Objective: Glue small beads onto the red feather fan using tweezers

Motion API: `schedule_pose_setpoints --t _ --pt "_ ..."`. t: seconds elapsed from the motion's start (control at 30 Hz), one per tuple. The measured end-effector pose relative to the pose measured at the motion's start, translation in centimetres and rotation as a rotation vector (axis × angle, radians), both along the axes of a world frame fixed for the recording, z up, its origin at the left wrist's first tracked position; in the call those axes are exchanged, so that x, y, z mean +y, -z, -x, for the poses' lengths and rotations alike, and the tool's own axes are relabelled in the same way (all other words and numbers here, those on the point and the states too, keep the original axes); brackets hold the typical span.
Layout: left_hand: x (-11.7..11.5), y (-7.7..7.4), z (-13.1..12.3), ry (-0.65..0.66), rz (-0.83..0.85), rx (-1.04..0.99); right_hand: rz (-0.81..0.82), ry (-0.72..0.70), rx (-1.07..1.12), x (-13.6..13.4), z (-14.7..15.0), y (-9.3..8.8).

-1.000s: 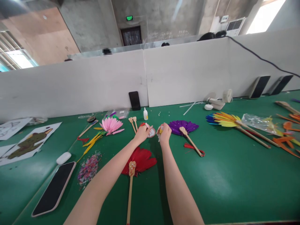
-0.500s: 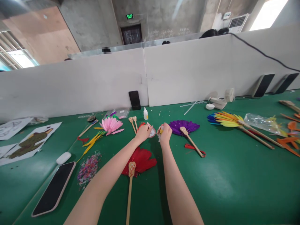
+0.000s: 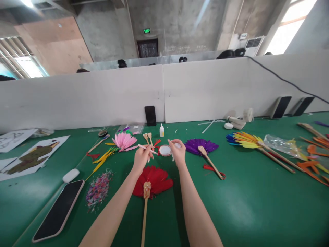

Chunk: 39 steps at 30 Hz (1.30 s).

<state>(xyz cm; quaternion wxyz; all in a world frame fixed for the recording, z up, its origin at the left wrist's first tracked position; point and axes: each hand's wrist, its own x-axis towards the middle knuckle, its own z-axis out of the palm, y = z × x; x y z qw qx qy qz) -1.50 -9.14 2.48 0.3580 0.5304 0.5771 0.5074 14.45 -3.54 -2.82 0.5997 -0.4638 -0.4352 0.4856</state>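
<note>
My left hand [image 3: 142,158] pinches a slim pale pink pen-like stick [image 3: 144,148], which points right toward a round white dish with a red rim [image 3: 165,150]. My right hand [image 3: 179,152] is on the dish's other side, its fingers closed on a small whitish thing [image 3: 173,157] that they mostly hide. In front of both hands lies a red feather fan [image 3: 156,181]; small pale dots show on its wooden head. A purple feather fan [image 3: 202,145] lies right of my right hand. Behind the dish, a small white glue bottle [image 3: 161,131] stands upright.
Wooden sticks [image 3: 147,137] and pink feathers [image 3: 124,141] lie left of the bottle. Colourful bits [image 3: 98,190] and a phone [image 3: 60,209] are at left. A multicoloured feather fan [image 3: 246,139] lies right. A white partition [image 3: 115,96] borders the green table at the back.
My left hand has drawn back left from the dish with the pen-like stick, so the dish shows more fully. My right hand has turned slightly beside it. The camera view has tilted up a little.
</note>
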Motion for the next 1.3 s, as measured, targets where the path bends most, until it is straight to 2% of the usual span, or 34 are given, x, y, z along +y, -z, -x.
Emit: schedule_pose_setpoints --t 0.13,0.33,0.43,0.57,0.67,0.93,1.3 --pt "-0.8 -1.3 1.7 -0.032 -0.012 -0.149 -0.054 -0.144 -0.091 -0.8 1.6 -1.1" --pt "0.2 -3.8 2.9 -0.021 -0.027 -0.290 -0.161 -0.354 -0.228 -1.7 3.5 -3.5" --pt "0.6 -4.6 3.4 -0.002 -0.024 -0.334 -0.199 -0.396 -0.305 -2.3 4.0 -4.8" --pt "0.7 -4.9 3.9 0.017 -0.014 -0.363 -0.240 -0.369 -0.387 -2.9 4.7 -6.2" --pt "0.6 -5.0 4.2 0.027 -0.002 -0.371 -0.268 -0.331 -0.433 -3.1 5.4 -6.6" --pt "1.0 -5.0 4.4 0.067 0.030 -0.389 -0.325 -0.242 -0.509 -3.1 6.4 -5.8" --pt "1.2 -4.8 4.3 0.055 0.051 -0.434 -0.346 -0.211 -0.546 -3.2 6.2 -5.7"
